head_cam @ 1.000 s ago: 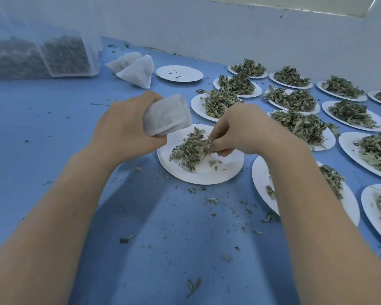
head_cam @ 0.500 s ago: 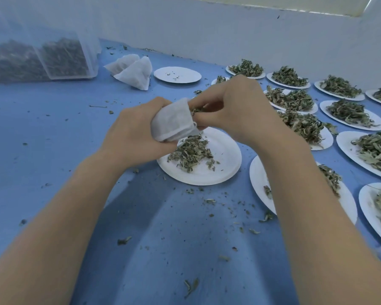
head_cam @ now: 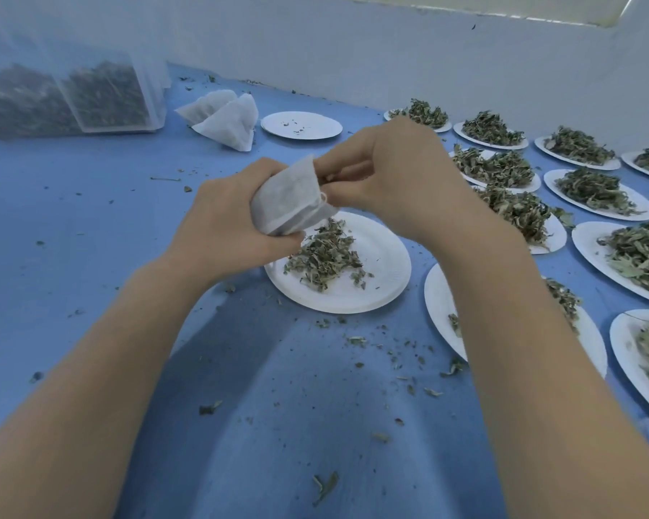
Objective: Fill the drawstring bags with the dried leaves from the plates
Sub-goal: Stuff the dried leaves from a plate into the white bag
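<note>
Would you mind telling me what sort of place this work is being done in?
Probably a small herb or tea packing bench: rows of white plates heaped with dried leaves, spare drawstring bags, and a clear bulk bin on a blue table.

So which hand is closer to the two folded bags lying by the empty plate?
Left. The left hand grips a bag just below the folded bags; the right hand is farther off to their right.

looks to me like a small herb-packing workroom: a blue table (head_cam: 72, 226) against a plain white wall (head_cam: 353, 50), rows of paper plates (head_cam: 592, 204) heaped with dried leaves (head_cam: 592, 187), clear bulk bins (head_cam: 102, 91) far left.
</note>
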Demonstrator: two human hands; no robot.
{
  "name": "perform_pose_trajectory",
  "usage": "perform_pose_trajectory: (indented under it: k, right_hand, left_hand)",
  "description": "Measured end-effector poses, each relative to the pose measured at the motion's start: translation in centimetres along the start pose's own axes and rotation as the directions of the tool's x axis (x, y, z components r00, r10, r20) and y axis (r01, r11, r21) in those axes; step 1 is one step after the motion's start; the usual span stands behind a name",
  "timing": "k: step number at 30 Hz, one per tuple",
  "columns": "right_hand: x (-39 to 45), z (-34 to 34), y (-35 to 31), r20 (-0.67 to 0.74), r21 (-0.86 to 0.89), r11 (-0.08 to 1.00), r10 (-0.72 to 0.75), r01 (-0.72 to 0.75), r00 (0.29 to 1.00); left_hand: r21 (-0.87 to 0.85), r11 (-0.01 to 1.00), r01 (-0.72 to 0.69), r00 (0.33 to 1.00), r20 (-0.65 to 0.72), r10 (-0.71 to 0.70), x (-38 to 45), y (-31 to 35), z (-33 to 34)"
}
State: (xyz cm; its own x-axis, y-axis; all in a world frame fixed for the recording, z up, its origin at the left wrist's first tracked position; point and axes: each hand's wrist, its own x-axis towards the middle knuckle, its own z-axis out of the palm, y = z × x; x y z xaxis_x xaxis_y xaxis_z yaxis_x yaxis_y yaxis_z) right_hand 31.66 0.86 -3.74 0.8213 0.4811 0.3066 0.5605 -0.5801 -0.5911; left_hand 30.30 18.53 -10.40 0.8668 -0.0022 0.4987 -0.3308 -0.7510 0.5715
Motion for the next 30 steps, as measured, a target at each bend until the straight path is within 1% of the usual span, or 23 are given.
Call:
perform_pose_trajectory:
  k: [3, 5, 6, 9, 10, 12, 13, 14, 15, 16, 17, 18, 20, 21, 23, 26, 30]
  right_hand:
    - [0.3, 1.4, -0.4, -0.035, -0.125, 0.992, -0.032, 0.028, 0.999]
    - [0.4, 2.0, -0.7, -0.039, -0.122, 0.991, -0.052, 0.046, 0.998]
    - [0.3, 2.0, -0.7, -0.015, -0.087, 0.995, -0.052, 0.050, 0.999]
    - [-0.1, 1.2, -0.2, 0.117, 0.094, 0.995, -0.034, 0.023, 0.993]
    - [-0.2, 0.8, 0.1, 0.132, 0.147, 0.989, -0.037, 0.018, 0.991]
    - [-0.1, 0.3, 0.9, 0.067, 0.175, 0.985, -0.025, 0.013, 0.997]
    - [0.0, 0.2, 1.3, 0.010, 0.131, 0.991, 0.008, -0.009, 1.000]
    - [0.1, 0.2, 1.6, -0.031, 0.041, 0.998, 0.046, -0.045, 0.998]
    - [0.1, 0.4, 1.9, -0.035, -0.078, 0.993, 0.087, -0.090, 0.996]
    - [0.2, 0.7, 2.2, 0.003, -0.184, 0.974, 0.133, -0.130, 0.991]
    - [0.2, 1.1, 2.5, 0.074, -0.251, 0.955, 0.181, -0.157, 0.981]
    - [0.1, 1.6, 2.6, 0.159, -0.279, 0.944, 0.228, -0.177, 0.961]
    - [-0.1, 2.5, 2.5, 0.284, -0.295, 0.935, 0.281, -0.195, 0.917]
    - [-0.2, 3.0, 2.5, 0.309, -0.312, 0.932, 0.285, -0.187, 0.907]
    - [0.0, 3.7, 2.5, 0.299, -0.342, 0.925, 0.273, -0.165, 0.914]
    - [0.3, 4.1, 2.7, 0.260, -0.338, 0.929, 0.243, -0.147, 0.935]
    - [0.2, 3.0, 2.8, 0.251, -0.221, 0.959, 0.230, -0.176, 0.940]
  left_hand:
    - [-0.013, 1.000, -0.007, 1.000, -0.007, 0.006, -0.1, 0.2, 0.1]
    - [-0.030, 0.999, -0.012, 1.000, -0.009, 0.012, -0.2, 0.3, 0.0]
    - [-0.034, 0.999, -0.009, 1.000, -0.010, 0.009, -0.2, 0.2, 0.0]
    - [-0.002, 0.999, 0.033, 0.999, -0.014, -0.033, -0.1, -0.1, -0.3]
    - [0.015, 0.999, 0.040, 0.999, -0.021, -0.039, 0.0, -0.2, -0.5]
    - [0.070, 0.997, 0.040, 0.999, -0.026, -0.038, 0.0, -0.5, -0.8]
    - [0.100, 0.994, 0.040, 0.999, -0.025, -0.038, 0.0, -0.6, -0.8]
    - [0.127, 0.991, 0.047, 0.999, -0.024, -0.045, 0.0, -0.8, -0.9]
    - [0.148, 0.987, 0.061, 0.998, -0.025, -0.058, 0.0, -1.0, -1.0]
    - [0.164, 0.984, 0.075, 0.997, -0.025, -0.072, 0.0, -1.1, -1.0]
    - [0.174, 0.981, 0.084, 0.996, -0.024, -0.081, 0.0, -1.2, -1.1]
    - [0.176, 0.980, 0.089, 0.996, -0.022, -0.086, 0.0, -1.2, -1.1]
    - [0.173, 0.981, 0.091, 0.996, -0.016, -0.090, 0.0, -1.2, -1.0]
    - [0.177, 0.980, 0.092, 0.996, -0.015, -0.090, 0.0, -1.2, -1.0]
    - [0.183, 0.979, 0.092, 0.996, -0.019, -0.090, 0.0, -1.3, -0.9]
    - [0.180, 0.979, 0.099, 0.995, -0.023, -0.097, 0.1, -1.3, -0.9]
    - [0.193, 0.977, 0.094, 0.996, -0.014, -0.093, 0.1, -1.3, -0.9]
